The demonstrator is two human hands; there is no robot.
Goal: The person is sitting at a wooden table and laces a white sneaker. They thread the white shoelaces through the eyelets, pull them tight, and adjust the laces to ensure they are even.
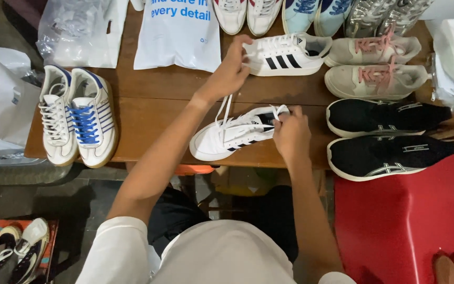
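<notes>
The right hand (291,132) is closed in a pinch on the white lace (226,109) at the throat of a white shoe with dark stripes (235,135); fingers are curled tight, thumb pressed against them. The left hand (232,68) is raised above and behind, fingers drawn together on the far end of the same lace, which is pulled up taut from the shoe in two thin strands. The shoe is laid on its side near the front edge of the wooden table (158,102), toe pointed left.

Just behind the left hand, the matching shoe (285,55) is set on its side, three black stripes shown. To the right, a beige pair with pink laces (377,66) is placed, and nearer the front a black pair with white soles (387,134), one shoe overhanging the table edge above a red seat (411,221). At the left end, a white pair with blue stripes (74,118) is stood toe-forward, one shoe laced in blue, one in white. A white plastic bag with blue print (177,34) is lain at the back, a clear bag (77,31) beside it. More shoes are lined along the back edge, partly cut off.
</notes>
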